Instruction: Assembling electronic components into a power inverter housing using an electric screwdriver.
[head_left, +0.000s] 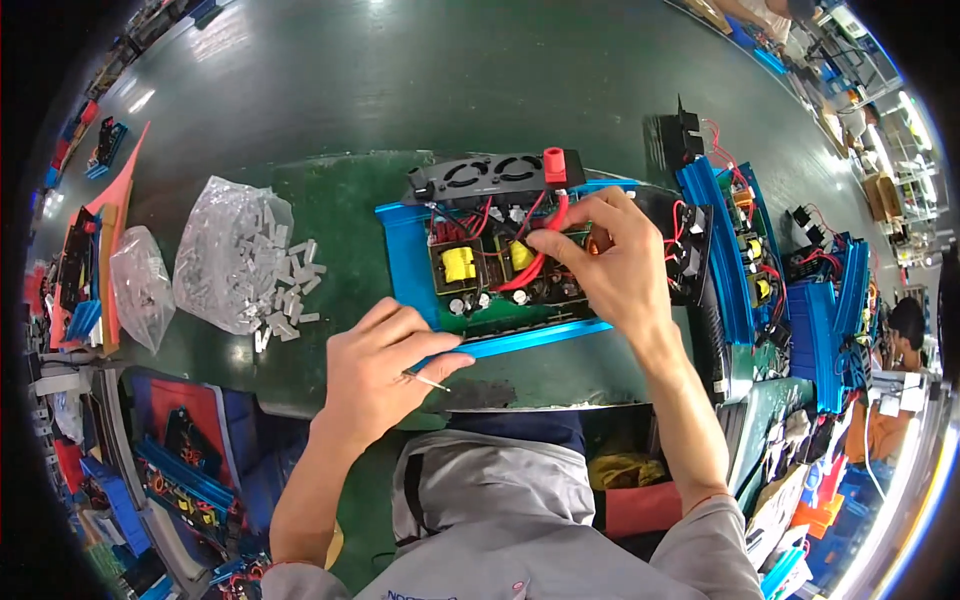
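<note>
In front of me lies a blue metal housing [408, 262] with its circuit board exposed, bearing yellow-wrapped transformers [458, 264] and several capacitors. Along its far side stands a black end panel [482, 172] with two fan grilles and a red terminal [554, 166]. My right hand [622, 262] reaches over the board, thumb and fingers closed on a thick red cable [538, 266]. At the housing's near left corner is my left hand [385, 362], its fingers bent around a thin stick with a pale tip [432, 383]; the stick's other end is hidden in the hand.
Left of the housing, a clear plastic bag [222, 262] spills small grey rectangular pieces [290, 290]. A second clear bag [142, 288] lies farther left. More blue housings [722, 262] with wired boards stand at the right. A person [906, 325] is at the far right.
</note>
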